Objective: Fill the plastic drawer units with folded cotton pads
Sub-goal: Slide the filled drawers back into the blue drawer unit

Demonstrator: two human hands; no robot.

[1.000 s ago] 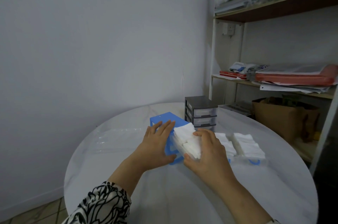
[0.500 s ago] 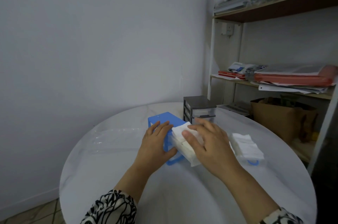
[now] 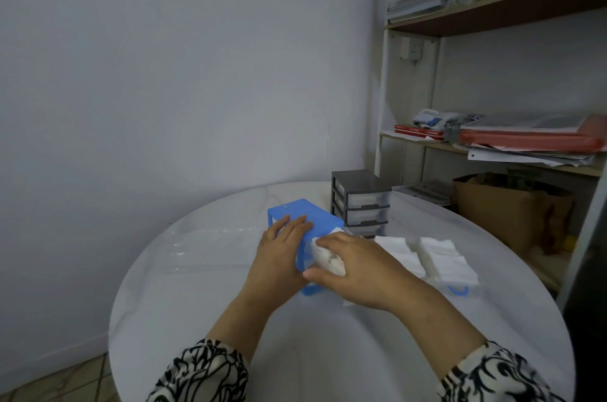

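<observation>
A blue plastic drawer unit (image 3: 308, 216) stands mid-table. My left hand (image 3: 279, 257) lies flat on its top and left side, fingers straight. My right hand (image 3: 358, 267) presses a stack of white folded cotton pads (image 3: 323, 257) against the unit's open front, fingers over the pads and thumb beneath. A grey drawer unit (image 3: 361, 201) with clear drawers stands just behind. To the right, more folded cotton pads (image 3: 437, 257) fill a pulled-out clear drawer with a blue handle (image 3: 458, 290).
The round white table (image 3: 328, 346) has a clear plastic sheet (image 3: 203, 247) lying at its left. A shelf rack (image 3: 525, 152) with papers and a brown cardboard box (image 3: 505, 211) stands close on the right. A wall rises behind.
My right hand has moved left with the pads, pushing them further into the blue unit's front. My left hand has stayed on the unit.
</observation>
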